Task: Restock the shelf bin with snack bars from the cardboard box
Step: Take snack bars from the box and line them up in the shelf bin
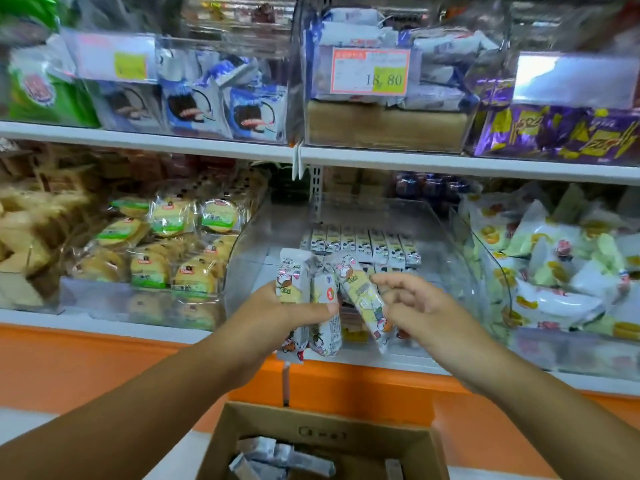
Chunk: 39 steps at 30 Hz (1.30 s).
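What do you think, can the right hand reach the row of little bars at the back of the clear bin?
Probably yes. The bin looks open on top, and nothing stands between the right hand and the row of bars. It only touches a tilted bar.

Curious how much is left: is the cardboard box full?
Nearly empty: the cardboard box shows bare bottom and a few snack bars.

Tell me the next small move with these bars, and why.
Probably draw the tilted bar clear with the right hand and lay it in the clear bin. The left hand grips the other bars, and the bin's row of bars leaves bare floor in front.
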{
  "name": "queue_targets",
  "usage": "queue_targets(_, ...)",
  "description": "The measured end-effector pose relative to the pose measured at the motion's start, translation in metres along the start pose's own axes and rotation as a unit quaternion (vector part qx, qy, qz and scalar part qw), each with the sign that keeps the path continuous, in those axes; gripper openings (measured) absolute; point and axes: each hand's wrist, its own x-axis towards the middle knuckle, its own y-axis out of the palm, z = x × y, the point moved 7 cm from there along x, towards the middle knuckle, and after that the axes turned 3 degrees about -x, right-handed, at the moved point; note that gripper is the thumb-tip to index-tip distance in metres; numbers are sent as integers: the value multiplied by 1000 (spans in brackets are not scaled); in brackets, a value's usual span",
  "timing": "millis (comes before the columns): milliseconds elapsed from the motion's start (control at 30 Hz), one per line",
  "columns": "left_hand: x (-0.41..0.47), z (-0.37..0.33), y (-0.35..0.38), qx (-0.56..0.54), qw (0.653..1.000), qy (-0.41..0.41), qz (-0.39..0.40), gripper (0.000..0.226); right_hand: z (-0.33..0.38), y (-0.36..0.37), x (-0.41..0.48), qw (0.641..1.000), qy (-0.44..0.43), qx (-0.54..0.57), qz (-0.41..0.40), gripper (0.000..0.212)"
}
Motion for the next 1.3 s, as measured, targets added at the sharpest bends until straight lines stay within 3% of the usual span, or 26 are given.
queue_targets(133,10,8,-12,-24,999,5,-38,76,10,-14,11,999,-19,-39,-20,25)
queue_targets(267,14,9,-22,-25,998,12,-63,81,17,-53,27,993,-34,-49,-103,15)
queue_targets(333,17,8,-26,-15,997,26,-70,66,16,-79,35,985,-36,-57,-157,23)
queue_targets(400,14,1,-28,-8,994,40,-97,32,13,-99,40,980,-28,-57,-187,30)
queue_targets(467,10,-7,-27,1,994,51,-99,29,15,-109,43,978,-31,-75,-193,28)
queue_targets(600,14,-4,-32,12,992,22,-123,28,8,-105,54,960,20,-247,-132,31)
queue_targets(833,14,-7,-16,36,994,11,-106,44,-9,-89,82,929,50,-350,-110,48)
queue_targets(967,14,-5,-13,33,992,7,-121,41,-22,-70,88,932,62,-336,-119,48)
queue_targets(1133,14,-6,-10,46,994,3,-94,36,-51,-55,90,958,117,-255,-64,40)
queue_targets(1300,15,-7,-14,46,994,11,-95,49,-46,-55,75,968,101,-229,-1,55)
